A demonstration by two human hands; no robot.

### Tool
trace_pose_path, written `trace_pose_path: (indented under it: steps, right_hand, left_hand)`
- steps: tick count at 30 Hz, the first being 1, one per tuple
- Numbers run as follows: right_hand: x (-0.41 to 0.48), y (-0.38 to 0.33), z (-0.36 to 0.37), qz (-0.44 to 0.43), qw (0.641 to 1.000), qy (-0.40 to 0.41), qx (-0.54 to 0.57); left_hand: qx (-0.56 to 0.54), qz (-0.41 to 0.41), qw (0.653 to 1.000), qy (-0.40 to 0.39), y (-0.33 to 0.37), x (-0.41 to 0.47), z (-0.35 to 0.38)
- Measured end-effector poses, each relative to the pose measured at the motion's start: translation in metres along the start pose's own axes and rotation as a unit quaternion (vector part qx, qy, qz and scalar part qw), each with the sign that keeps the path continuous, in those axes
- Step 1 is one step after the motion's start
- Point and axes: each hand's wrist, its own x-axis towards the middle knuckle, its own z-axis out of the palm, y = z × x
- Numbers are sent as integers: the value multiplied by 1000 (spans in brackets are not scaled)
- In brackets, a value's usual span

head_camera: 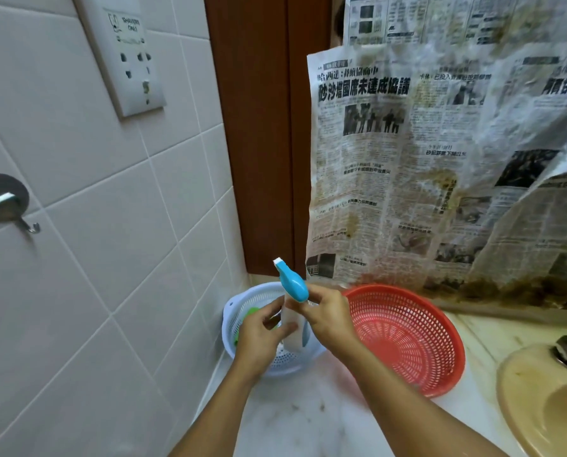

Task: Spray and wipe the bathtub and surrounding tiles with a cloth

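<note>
A spray bottle (292, 311) with a white body and a blue trigger head is held upright over a pale blue plastic basket (242, 301) in the counter's corner. My right hand (328, 316) grips the bottle just below the blue head. Around the lower body of the bottle, the fingers of my left hand (262, 328) curl from the left side. Something green (251, 313) lies in the blue basket, mostly hidden behind my left hand. No bathtub is in view.
A red plastic basket (407, 338) sits to the right of the blue one on the marble counter (302, 420). A beige sink (545, 400) is at the far right. Stained newspaper (440, 166) covers the back wall. White tiles, a shaver socket (130, 54) and a hook (2, 199) are at left.
</note>
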Motion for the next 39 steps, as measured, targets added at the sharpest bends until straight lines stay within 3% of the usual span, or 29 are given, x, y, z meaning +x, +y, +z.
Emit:
trace_pose_path:
  steps: [16,29,34,36,39]
  right_hand:
    - [48,74,44,93,995,-3,-25]
    - [42,78,48,113,993,4,-19]
    - [41,70,45,138,985,6,-103]
    - [34,67,39,147,974,17,-174]
    - [19,61,26,148,974,72,-159]
  left_hand:
    - [28,-69,997,-5,-65,69,-7]
    - [107,-43,993,-14,-59,67,-11]
    - [164,-38,984,-63,-67,63,-22]
    - [197,-10,978,-64,-67,55,-25]
    - [223,55,973,-14,-66,46,-30]
